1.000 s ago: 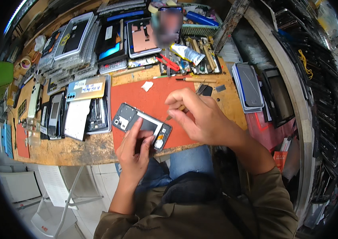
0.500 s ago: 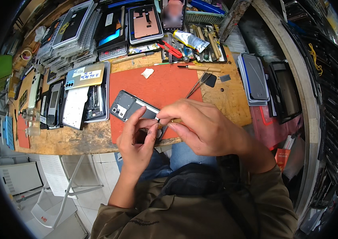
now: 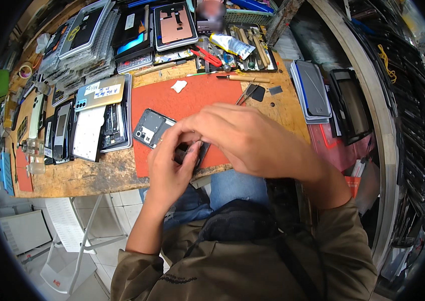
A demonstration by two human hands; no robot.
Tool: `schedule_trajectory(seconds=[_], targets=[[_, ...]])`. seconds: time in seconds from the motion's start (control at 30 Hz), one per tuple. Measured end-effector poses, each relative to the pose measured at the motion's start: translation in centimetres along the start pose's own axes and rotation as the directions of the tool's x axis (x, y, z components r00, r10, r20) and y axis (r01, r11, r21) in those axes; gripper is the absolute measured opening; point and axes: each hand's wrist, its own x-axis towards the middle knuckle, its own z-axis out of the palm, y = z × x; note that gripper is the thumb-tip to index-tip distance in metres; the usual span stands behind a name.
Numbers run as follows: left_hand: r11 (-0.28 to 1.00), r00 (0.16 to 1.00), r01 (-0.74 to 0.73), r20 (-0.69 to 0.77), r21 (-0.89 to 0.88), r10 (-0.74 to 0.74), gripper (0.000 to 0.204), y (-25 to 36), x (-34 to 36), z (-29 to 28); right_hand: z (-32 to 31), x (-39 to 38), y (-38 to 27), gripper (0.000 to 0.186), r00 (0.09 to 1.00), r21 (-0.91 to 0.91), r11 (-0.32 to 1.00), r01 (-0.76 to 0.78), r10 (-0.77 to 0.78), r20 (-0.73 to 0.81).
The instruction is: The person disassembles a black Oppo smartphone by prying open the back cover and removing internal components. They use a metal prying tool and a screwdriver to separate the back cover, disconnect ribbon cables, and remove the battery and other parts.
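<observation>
An opened phone (image 3: pixel 150 126), its back off and its dark inside and camera block facing up, lies tilted on the red mat (image 3: pixel 160 100). My left hand (image 3: pixel 170 163) is curled over the phone's near end, thumb and fingers bent together. My right hand (image 3: pixel 245 138) arches above and meets the left fingertips, its own fingers pinched down. Whatever sits between the fingertips is small and mostly hidden. A dark part shows in the hollow of my left hand; I cannot tell what it is. The phone's near half is covered by both hands.
Tweezers (image 3: pixel 244 95), a black square piece (image 3: pixel 257 93) and a wooden-handled knife (image 3: pixel 245 79) lie beyond my right hand. A white scrap (image 3: pixel 178 86) rests on the mat. Phones and trays (image 3: pixel 92 125) are stacked at left; red pliers (image 3: pixel 206 56) and a tube (image 3: pixel 232 46) lie behind.
My right hand has shifted over the left and now covers more of the phone. The view has moved slightly, so the bench appears a little further left.
</observation>
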Motion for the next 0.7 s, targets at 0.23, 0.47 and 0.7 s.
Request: schedule_trajectory(seconds=[0.23,0.47,0.7], targets=[[0.978,0.995,-0.022,0.099,0.209,0.001,0.053,-0.1,0.7,-0.3,0.4,0.9,2.0,0.028,0.991,0.001,0.995,-0.099,0.098,0.088],[0.969,0.992,0.013,0.118,0.247,-0.044,0.055,-0.5,0.5,-0.4,0.7,1.0,2.1,0.025,0.987,-0.171,0.984,-0.053,0.078,0.144],[0.972,1.000,-0.005,-0.013,0.234,0.008,0.037,-0.7,2.3,-2.0,0.5,1.1,1.8,0.008,0.994,-0.223,0.974,0.048,-0.025,0.105]])
